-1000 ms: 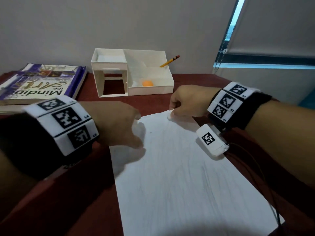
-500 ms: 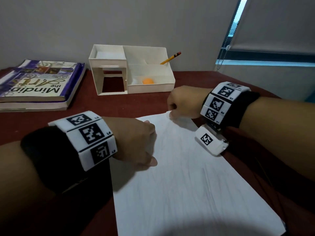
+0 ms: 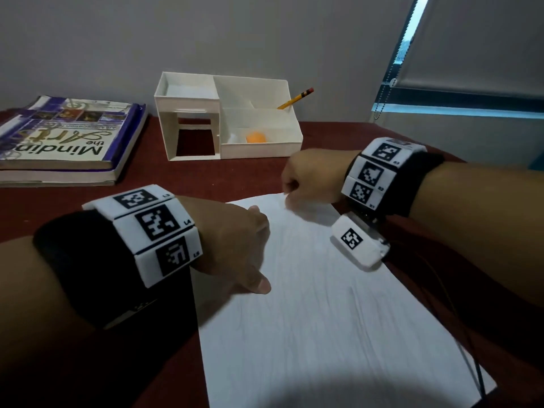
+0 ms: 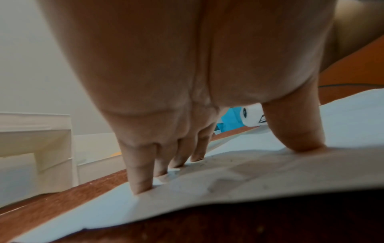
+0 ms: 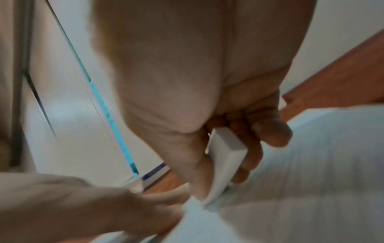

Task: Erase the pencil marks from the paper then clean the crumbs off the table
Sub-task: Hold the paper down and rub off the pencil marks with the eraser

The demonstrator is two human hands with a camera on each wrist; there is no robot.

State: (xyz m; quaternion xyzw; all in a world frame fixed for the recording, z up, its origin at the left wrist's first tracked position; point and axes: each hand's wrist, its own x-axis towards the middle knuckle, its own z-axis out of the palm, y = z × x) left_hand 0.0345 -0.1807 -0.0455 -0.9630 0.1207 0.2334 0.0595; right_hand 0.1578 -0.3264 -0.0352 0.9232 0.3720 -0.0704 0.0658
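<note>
A white sheet of paper (image 3: 318, 313) with faint grey pencil marks lies on the dark red table (image 3: 235, 178). My left hand (image 3: 235, 245) presses down on the paper's left edge with spread straight fingers (image 4: 139, 180) and thumb (image 4: 299, 139). My right hand (image 3: 312, 178) is at the paper's far corner, pinching a white eraser (image 5: 224, 157) between thumb and fingers, its lower end on the paper (image 5: 311, 180). In the left wrist view, dark specks lie on the paper (image 4: 249, 172) near the fingertips.
A white desk organiser (image 3: 226, 119) stands at the back, holding a yellow pencil (image 3: 295, 98) and an orange ball (image 3: 255, 137). A stack of books (image 3: 67, 136) lies at the back left. A window blind (image 3: 471, 54) with bead chain hangs on the right.
My left hand has slid toward me and rightward onto the paper's left edge and now presses it flat. The right hand stays at the far corner with the eraser.
</note>
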